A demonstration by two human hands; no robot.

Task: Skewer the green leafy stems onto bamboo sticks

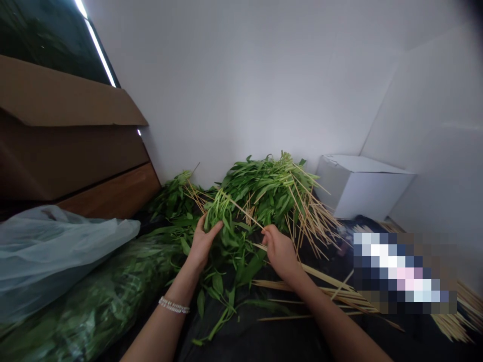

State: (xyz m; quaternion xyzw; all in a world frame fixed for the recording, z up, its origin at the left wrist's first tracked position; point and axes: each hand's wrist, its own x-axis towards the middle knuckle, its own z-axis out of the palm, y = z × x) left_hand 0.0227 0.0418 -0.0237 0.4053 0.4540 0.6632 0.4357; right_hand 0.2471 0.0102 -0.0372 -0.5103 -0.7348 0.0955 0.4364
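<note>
My left hand (pixel 204 240) is curled around a small bunch of green leafy stems (pixel 221 208) near the middle, its thumb pressed toward the leaves. My right hand (pixel 277 246) pinches the lower end of a thin wooden stick (pixel 247 213), whose upper end reaches the top of that bunch. Behind my hands, a large pile of greens (pixel 277 183) on sticks leans near the wall. Loose leaves (pixel 217 289) lie below and between my hands. Bare sticks (pixel 339 296) are spread beneath my right forearm.
Bagged greens (pixel 94 301) and a translucent plastic bag (pixel 56 256) lie at left, below a cardboard box (pixel 68 156). A smaller skewered pile (pixel 177 193) sits behind my left hand. At right are a white box (pixel 362 183) and more sticks (pixel 451 322); one patch is pixelated.
</note>
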